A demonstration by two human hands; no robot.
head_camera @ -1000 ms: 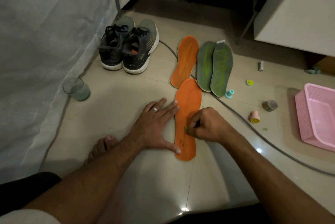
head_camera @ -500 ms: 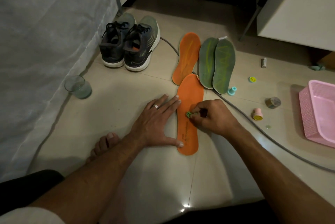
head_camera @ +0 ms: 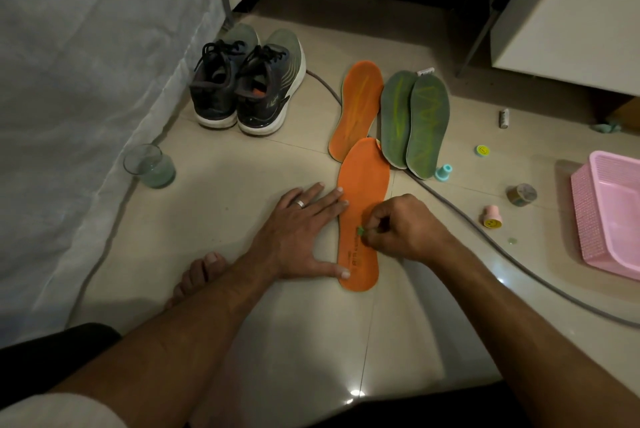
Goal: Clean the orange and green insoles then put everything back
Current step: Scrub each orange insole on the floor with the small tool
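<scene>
- The long, flat orange foam insole (head_camera: pixel 362 216) you are cleaning lies on the pale tiled floor (head_camera: pixel 242 171) directly in front of you. Its long axis runs away from you, heel end nearest your body and toe end pointing toward the other insoles.
- Your right hand (head_camera: pixel 401 228) sits over the insole's right edge near the middle. Its fingers (head_camera: pixel 375 225) are curled tight and pinch a small green scrap (head_camera: pixel 360 230), possibly a bit of cloth or sponge, against the orange surface.
- Your left hand (head_camera: pixel 298 230) lies flat and spread on the floor just left of the insole. Fingertips touch its left edge and the thumb presses near the heel, pinning it down.
- The pinched scrap is about midway along the insole, so uncleaned length likely lies both toward the toe and toward the heel. Strokes should follow that long axis; the right hand is the nearer one for the work.
- The toe of this insole overlaps the heel of a second orange insole (head_camera: pixel 356 108) lying beyond it.
- Just right of that, two green insoles with yellow markings (head_camera: pixel 414 119) lie side by side, edges overlapping.
- Farther left stands a pair of dark grey-green laced running shoes (head_camera: pixel 247 81), where the insoles presumably go back.
- A small clear drinking glass (head_camera: pixel 149 166) stands at the left by a white bed sheet.
- A grey cable (head_camera: pixel 512 261) runs across the floor on your right, and a pink plastic basket (head_camera: pixel 609 216) sits at the far right.
</scene>
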